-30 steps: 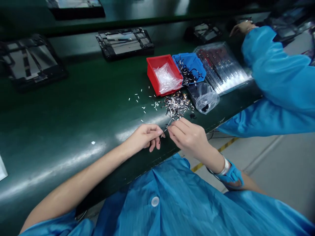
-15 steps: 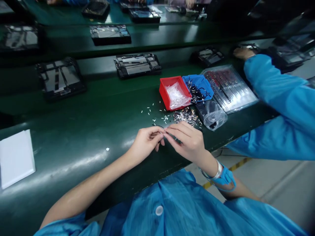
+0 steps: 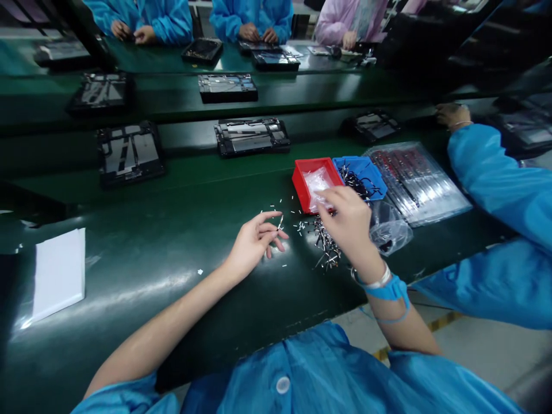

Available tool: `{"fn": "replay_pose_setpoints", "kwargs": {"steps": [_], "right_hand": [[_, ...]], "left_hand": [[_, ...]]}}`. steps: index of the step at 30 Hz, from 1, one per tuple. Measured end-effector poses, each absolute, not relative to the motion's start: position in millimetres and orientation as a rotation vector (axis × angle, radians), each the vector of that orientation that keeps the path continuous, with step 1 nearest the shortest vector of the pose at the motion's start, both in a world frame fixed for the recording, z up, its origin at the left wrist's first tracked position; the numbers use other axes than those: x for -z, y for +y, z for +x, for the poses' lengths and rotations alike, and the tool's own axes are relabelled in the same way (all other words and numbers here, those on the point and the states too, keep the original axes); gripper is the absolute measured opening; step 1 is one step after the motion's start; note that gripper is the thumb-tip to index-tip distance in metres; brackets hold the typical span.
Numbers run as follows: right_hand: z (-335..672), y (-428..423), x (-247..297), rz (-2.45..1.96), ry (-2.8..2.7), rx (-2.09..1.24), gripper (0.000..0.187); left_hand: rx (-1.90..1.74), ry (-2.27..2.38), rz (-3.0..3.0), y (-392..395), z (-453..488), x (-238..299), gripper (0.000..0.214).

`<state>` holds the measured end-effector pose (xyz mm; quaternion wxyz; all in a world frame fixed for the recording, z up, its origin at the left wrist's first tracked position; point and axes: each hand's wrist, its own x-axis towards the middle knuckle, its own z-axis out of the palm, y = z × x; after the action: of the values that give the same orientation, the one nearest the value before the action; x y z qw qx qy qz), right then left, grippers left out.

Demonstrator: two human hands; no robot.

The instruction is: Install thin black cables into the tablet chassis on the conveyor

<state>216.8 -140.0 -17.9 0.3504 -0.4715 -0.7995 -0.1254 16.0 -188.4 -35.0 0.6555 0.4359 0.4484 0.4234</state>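
Observation:
My left hand (image 3: 254, 241) hovers above the green bench, thumb and fingers closed on a small thin cable (image 3: 280, 223) with a shiny end. My right hand (image 3: 347, 221) is at the front of a red bin (image 3: 302, 187), its fingertips over a clear bag of small white pieces (image 3: 315, 179). Thumb and forefinger are a little apart and slightly blurred; I see nothing between them. Below that hand lies a pile of small dark and silver cables (image 3: 324, 241), partly covered by it. Loose white pieces (image 3: 301, 227) are scattered between my hands.
A blue bin (image 3: 379, 172) of black cables adjoins the red one. Beyond it are a clear plastic tray (image 3: 431, 190) and a plastic bag (image 3: 392, 233). A co-worker's sleeve (image 3: 487, 167) reaches in at right. Device housings (image 3: 254, 138) line the back; white sheets (image 3: 60, 273) lie left.
My right hand has left my left hand's fingertips and moved up and right to the red bin. My left hand stays nearly in place, its fingers more spread. The view has tilted up.

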Motion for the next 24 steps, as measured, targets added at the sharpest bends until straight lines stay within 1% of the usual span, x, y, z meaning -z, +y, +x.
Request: {"fn": "replay_pose_setpoints", "kwargs": {"steps": [2, 3, 7, 10, 12, 16, 17, 18, 20, 22, 24], "right_hand": [[201, -160, 18, -1.014, -2.131, 0.102, 0.015], [193, -169, 18, -0.952, -2.151, 0.044, 0.013], [174, -191, 18, -0.866, -2.183, -0.049, 0.01], [179, -183, 21, -0.833, -2.202, 0.003, 0.013], [191, -168, 22, -0.864, -2.179, 0.114, 0.015], [219, -137, 22, -1.253, -2.001, 0.488, 0.018], [223, -135, 22, -1.328, -1.984, 0.536, 0.021], [224, -135, 21, -1.326, -2.007, 0.534, 0.025], [220, -142, 22, -1.16, -2.166, 0.422, 0.031], [209, -154, 25, -0.929, -2.329, 0.28, 0.026], [198, -163, 31, -0.789, -2.354, 0.2, 0.02]], "left_hand": [[-0.975, 0.991, 1.037, -191, 16, 35, 0.045], [-0.982, 0.982, 1.077, -192, 16, 35, 0.046], [-0.988, 0.985, 1.315, -199, 16, 33, 0.049], [-0.972, 0.998, 1.402, -201, 15, 33, 0.052], [-0.958, 0.993, 1.36, -200, 14, 33, 0.054], [-0.924, 0.97, 1.172, -195, 13, 34, 0.064], [-0.916, 0.964, 1.134, -193, 13, 35, 0.066], [-0.907, 0.953, 1.103, -192, 13, 35, 0.068], [-0.89, 0.931, 1.064, -192, 14, 36, 0.07], [-0.866, 0.897, 1.054, -193, 14, 36, 0.071], [-0.819, 0.845, 1.057, -191, 12, 36, 0.072]]}}
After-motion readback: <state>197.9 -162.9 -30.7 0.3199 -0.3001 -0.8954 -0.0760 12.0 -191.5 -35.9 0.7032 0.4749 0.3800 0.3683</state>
